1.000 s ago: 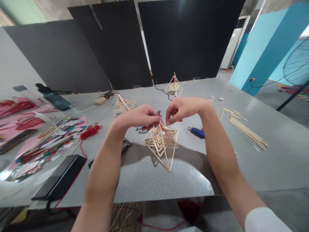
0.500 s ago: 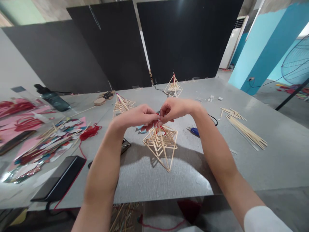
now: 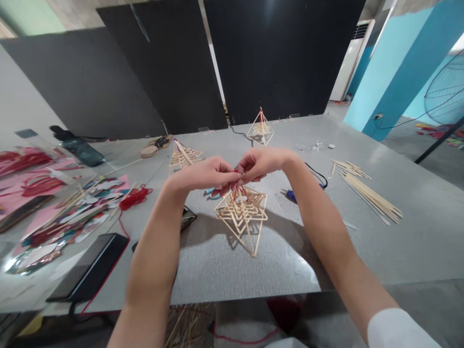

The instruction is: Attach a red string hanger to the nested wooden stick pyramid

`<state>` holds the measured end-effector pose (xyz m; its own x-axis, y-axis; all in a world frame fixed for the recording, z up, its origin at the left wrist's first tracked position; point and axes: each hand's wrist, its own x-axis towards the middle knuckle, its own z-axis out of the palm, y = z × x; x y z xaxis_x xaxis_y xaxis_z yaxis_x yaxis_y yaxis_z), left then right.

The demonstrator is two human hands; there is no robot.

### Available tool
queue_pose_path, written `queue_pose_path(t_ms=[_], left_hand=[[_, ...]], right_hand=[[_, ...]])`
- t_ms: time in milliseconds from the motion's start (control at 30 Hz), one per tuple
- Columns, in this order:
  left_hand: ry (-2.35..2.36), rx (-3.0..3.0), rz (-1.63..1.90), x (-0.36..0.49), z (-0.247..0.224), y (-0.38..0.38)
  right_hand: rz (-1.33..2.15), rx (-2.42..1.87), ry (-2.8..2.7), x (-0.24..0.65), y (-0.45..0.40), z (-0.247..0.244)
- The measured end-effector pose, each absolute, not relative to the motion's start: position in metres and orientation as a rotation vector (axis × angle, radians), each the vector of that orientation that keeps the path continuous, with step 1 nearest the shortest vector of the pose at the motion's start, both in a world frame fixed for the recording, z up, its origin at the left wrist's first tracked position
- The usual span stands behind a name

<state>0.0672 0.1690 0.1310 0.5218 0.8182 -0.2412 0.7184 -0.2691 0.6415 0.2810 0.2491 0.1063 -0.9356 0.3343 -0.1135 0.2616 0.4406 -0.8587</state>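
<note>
Above the middle of the grey table, my left hand (image 3: 219, 176) and my right hand (image 3: 255, 166) meet with their fingertips pinched together on red yarn (image 3: 240, 192). The yarn loops down to the top of a star-shaped frame of pale wooden sticks (image 3: 242, 217), which stands on the table just under my fingers. My fingers hide the apex and the yarn's upper part. Behind my left hand sits a second stick frame (image 3: 184, 154), and a third one with a red-wrapped tip (image 3: 261, 128) is farther back. Blue-handled scissors (image 3: 213, 193) partly show below my left hand.
Loose wooden sticks (image 3: 373, 198) lie at the right. Left of my arm are a ball of red yarn (image 3: 135, 197), a black power bank-like box (image 3: 89, 266), coloured scraps (image 3: 78, 212) and a dark bottle (image 3: 81, 151). A blue-handled tool (image 3: 291, 195) lies by my right forearm.
My right hand's fingers have closed in nearer to my left fingertips over the yarn. The stick frame stays in about the same place.
</note>
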Motion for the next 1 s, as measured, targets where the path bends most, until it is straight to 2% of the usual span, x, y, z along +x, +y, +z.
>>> queue_pose_path(t_ms=[400, 1000], left_hand=[[1.239, 2.009, 0.207, 0.0664, 0.1288, 0.1722], [1.217, 1.999, 0.209, 0.0659, 0.1313, 0.1725]], right_hand=[[1.585, -0.446, -2.526, 0.2812, 0.2505, 0.1063], [1.429, -0.555, -2.526, 0.2810, 0.2484, 0.1088]])
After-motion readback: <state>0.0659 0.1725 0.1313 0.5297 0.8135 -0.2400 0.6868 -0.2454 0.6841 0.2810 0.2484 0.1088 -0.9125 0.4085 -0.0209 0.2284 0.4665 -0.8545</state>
